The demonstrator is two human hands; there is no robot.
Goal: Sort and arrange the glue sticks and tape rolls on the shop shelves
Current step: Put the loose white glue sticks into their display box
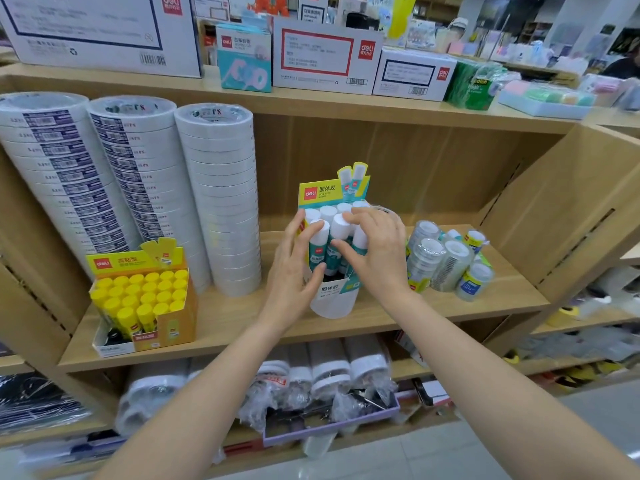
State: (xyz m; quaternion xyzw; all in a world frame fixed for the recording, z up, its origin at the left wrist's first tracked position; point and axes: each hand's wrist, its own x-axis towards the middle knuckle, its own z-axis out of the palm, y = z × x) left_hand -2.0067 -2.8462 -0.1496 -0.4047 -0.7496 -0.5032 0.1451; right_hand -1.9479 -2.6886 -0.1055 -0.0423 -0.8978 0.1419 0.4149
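Gripping white-capped glue sticks (341, 226), left hand (294, 268), right hand (377, 258), display box (332, 299)

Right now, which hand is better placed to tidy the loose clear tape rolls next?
Probably right: the right hand holds the white-capped glue sticks on the side beside the clear tape rolls; the left hand holds the sticks' far side and would need to cross.

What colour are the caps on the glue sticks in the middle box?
White caps on teal-labelled sticks; head view.
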